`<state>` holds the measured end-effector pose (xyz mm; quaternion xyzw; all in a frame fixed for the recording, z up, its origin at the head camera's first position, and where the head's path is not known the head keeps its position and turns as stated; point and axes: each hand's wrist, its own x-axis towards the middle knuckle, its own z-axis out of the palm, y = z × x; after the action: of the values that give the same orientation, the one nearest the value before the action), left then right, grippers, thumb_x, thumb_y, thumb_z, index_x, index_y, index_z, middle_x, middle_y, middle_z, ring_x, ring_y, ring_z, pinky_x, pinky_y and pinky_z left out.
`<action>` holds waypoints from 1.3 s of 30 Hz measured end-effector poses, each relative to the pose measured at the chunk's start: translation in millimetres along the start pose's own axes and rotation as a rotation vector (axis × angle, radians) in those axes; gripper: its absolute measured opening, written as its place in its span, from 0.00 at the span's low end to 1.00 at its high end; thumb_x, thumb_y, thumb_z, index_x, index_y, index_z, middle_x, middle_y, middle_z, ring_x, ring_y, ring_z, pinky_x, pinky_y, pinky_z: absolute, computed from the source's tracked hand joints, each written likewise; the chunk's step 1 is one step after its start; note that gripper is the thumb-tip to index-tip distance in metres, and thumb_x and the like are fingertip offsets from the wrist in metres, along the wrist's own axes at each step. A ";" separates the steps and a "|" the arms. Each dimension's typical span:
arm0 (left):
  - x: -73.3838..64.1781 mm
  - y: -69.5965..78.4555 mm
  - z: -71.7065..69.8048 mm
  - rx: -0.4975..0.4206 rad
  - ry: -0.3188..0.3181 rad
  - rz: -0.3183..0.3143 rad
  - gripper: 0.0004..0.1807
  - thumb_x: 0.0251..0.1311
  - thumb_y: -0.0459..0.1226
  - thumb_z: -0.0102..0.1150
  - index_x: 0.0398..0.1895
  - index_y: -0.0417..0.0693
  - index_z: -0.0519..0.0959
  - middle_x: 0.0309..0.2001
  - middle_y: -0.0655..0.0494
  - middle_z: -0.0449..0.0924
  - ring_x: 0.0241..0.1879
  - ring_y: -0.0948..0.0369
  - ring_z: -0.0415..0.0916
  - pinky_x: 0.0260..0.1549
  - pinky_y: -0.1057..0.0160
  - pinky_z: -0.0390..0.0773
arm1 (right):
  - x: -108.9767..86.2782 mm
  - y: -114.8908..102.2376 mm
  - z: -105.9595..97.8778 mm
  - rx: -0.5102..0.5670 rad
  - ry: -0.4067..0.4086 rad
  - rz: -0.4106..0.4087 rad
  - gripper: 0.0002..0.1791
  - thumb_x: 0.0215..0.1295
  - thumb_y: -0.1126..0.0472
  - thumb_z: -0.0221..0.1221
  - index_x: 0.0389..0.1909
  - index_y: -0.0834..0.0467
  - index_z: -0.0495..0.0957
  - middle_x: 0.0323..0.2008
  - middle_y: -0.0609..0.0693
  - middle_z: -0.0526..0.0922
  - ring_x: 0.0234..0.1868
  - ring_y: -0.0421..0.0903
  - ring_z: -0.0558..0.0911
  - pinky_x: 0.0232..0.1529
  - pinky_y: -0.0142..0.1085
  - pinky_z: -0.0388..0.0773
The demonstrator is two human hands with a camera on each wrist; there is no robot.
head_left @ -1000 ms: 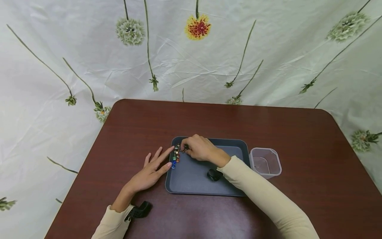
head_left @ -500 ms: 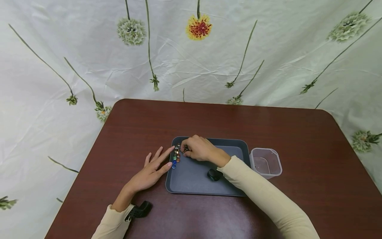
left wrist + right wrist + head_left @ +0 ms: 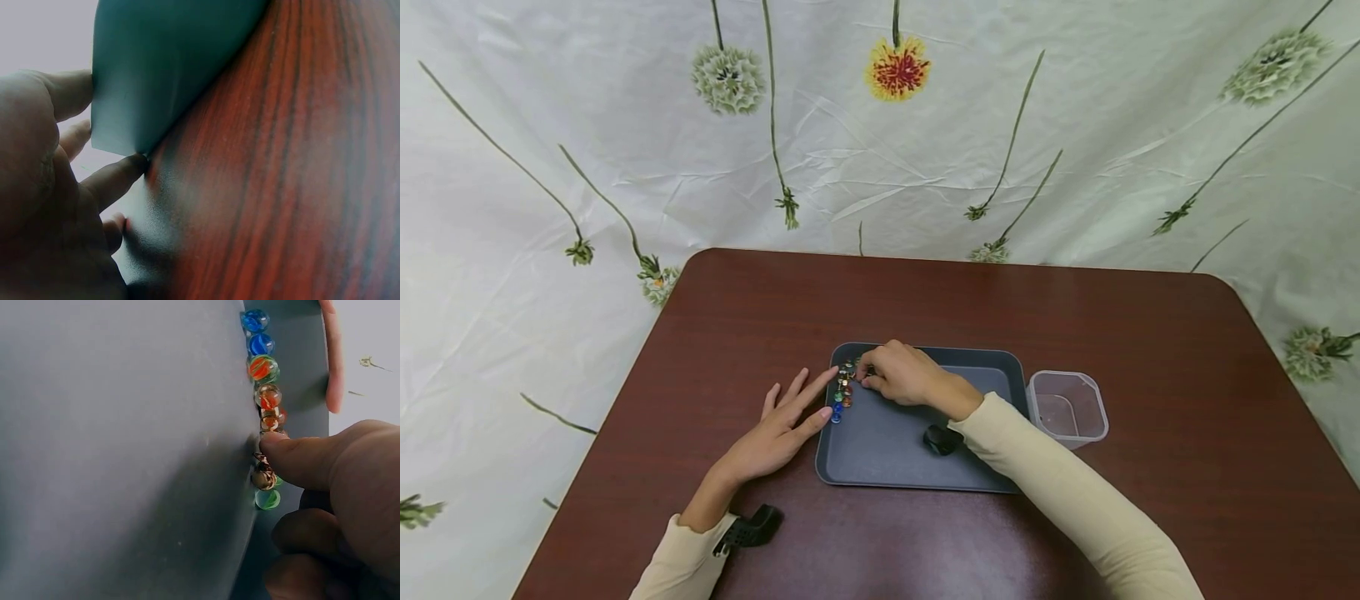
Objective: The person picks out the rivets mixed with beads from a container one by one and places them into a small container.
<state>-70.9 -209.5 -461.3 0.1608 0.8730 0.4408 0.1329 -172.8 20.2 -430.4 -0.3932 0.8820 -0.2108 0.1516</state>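
Note:
Several glass marbles (image 3: 261, 345), blue, green and orange, lie in a row against the wall of a dark grey tray (image 3: 895, 454). Over the far end of that row, my right hand (image 3: 902, 372) has its fingers curled. In the right wrist view its thumb (image 3: 300, 456) touches the row beside a shiny brown-gold marble (image 3: 264, 480), and it appears to pinch that marble; the index fingertip is hidden. A green marble (image 3: 268, 499) lies just past it. My left hand (image 3: 778, 433) rests at the tray's left rim with straight, spread fingers, thumb and index nearest the marbles.
A clear plastic container (image 3: 1066, 408) stands against the tray's right side on the brown table (image 3: 760, 308). Each wrist wears a black camera; the right one (image 3: 942, 439) hangs over the tray. A flower-printed white cloth (image 3: 850, 150) hangs behind the table.
My right hand has shifted very slightly to the right, and a greenish marble now shows beyond its index finger. The left hand keeps its place at the rim.

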 end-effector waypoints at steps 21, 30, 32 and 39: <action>1.6 -0.7 0.7 0.019 0.005 -0.006 0.33 0.78 0.50 0.44 0.81 0.63 0.50 0.81 0.55 0.47 0.81 0.46 0.29 0.68 0.32 0.21 | -28.7 -2.1 -24.3 0.051 0.086 0.018 0.10 0.72 0.60 0.61 0.47 0.58 0.86 0.12 0.45 0.72 0.12 0.36 0.63 0.17 0.27 0.57; 1.4 -1.2 1.0 0.021 0.008 -0.024 0.33 0.77 0.52 0.45 0.81 0.68 0.50 0.81 0.55 0.47 0.81 0.47 0.28 0.69 0.33 0.20 | -48.1 -5.6 -30.9 0.081 0.143 0.039 0.10 0.71 0.60 0.61 0.46 0.59 0.86 0.10 0.42 0.67 0.11 0.36 0.63 0.17 0.28 0.57; 1.6 -1.4 1.1 0.020 0.008 -0.024 0.33 0.77 0.52 0.44 0.81 0.68 0.50 0.81 0.55 0.47 0.81 0.46 0.28 0.69 0.33 0.20 | -53.4 -5.8 -33.3 0.091 0.167 0.037 0.09 0.71 0.60 0.61 0.46 0.59 0.86 0.09 0.42 0.66 0.11 0.36 0.62 0.18 0.28 0.57; 0.6 -0.9 0.5 0.015 0.010 -0.015 0.33 0.77 0.51 0.45 0.81 0.67 0.50 0.81 0.56 0.47 0.81 0.47 0.28 0.69 0.33 0.20 | -75.4 -4.9 -42.6 0.095 0.218 0.033 0.10 0.71 0.59 0.61 0.45 0.59 0.86 0.09 0.40 0.61 0.12 0.34 0.56 0.19 0.28 0.54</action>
<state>-71.4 -209.4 -462.4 0.1530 0.8781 0.4342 0.1306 -139.5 85.1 -383.4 -0.3457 0.8888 -0.2911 0.0766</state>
